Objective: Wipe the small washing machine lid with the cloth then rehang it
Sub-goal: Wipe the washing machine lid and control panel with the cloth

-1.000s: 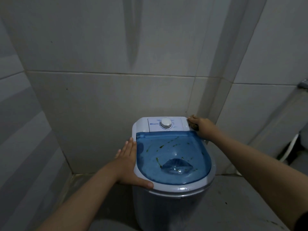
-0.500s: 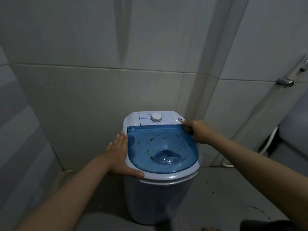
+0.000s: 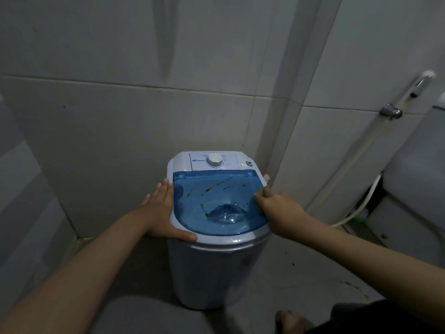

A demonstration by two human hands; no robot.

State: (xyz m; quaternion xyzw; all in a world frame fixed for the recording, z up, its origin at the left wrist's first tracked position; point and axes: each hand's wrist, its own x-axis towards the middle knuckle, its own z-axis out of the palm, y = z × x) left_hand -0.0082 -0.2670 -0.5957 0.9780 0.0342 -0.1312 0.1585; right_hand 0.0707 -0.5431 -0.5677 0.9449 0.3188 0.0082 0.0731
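Note:
The small white washing machine (image 3: 212, 273) stands against the tiled wall. Its blue see-through lid (image 3: 216, 189) is closed and carries green smears. My left hand (image 3: 161, 213) lies flat against the left side of the top, fingers straight, thumb along the front rim. On the lid's right edge my right hand (image 3: 279, 210) is closed around a small yellowish cloth (image 3: 262, 189). Only a corner of the cloth shows past the fingers.
A white dial (image 3: 215, 159) sits on the control panel behind the lid. A toilet (image 3: 414, 189) stands at the right, with a sprayer hose (image 3: 361, 208) and its wall holder (image 3: 390, 113). A wall corner rises behind the machine. A foot (image 3: 291, 321) shows at the bottom.
My right hand has slid with the cloth from the back right corner of the machine forward along the lid's right edge. My left hand has kept its place.

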